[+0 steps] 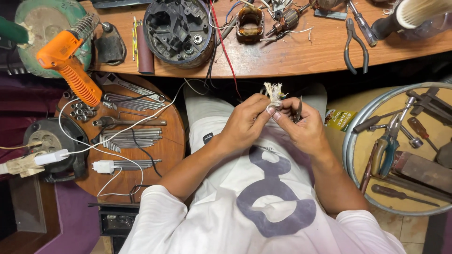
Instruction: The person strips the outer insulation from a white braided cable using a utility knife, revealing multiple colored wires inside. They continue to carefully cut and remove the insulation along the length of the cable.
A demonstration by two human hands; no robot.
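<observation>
My left hand (245, 122) and my right hand (301, 127) meet over my lap, in front of the wooden workbench (282, 56). Both pinch a small frayed tuft of pale fibre and thin wires (274, 94) between their fingertips. My right hand also holds a small dark metal tool (298, 109), its tip pointing up beside the tuft. A red wire (228, 59) and a black one hang from the bench edge toward my hands.
On the bench lie a black round motor housing (178, 30), a copper-wound stator (249, 22), an armature (287, 19) and pliers (354, 44). Left, a round wooden stool (165, 150) holds wrenches, sockets, an orange heat gun (68, 59). Right, a round tray (351, 155) holds hand tools.
</observation>
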